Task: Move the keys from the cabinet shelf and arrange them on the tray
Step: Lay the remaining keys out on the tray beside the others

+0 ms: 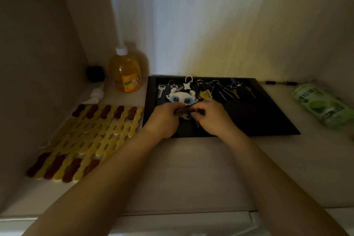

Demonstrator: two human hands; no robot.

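At nine o'clock we see a yellow-and-brown mat (86,140), and at eleven an orange bottle (126,71) on the shelf (191,168). Over the black tray (268,113) our left hand (162,119) and right hand (212,117) pinch together on a small key (185,116). More keys (226,90) line the tray's twelve-o'clock edge beside a big-eyed charm (181,97); a green packet (323,104) lies at two.

Keys (220,89) on tray (268,113), bottle (126,71) behind mat (92,140) left, can (323,104) right
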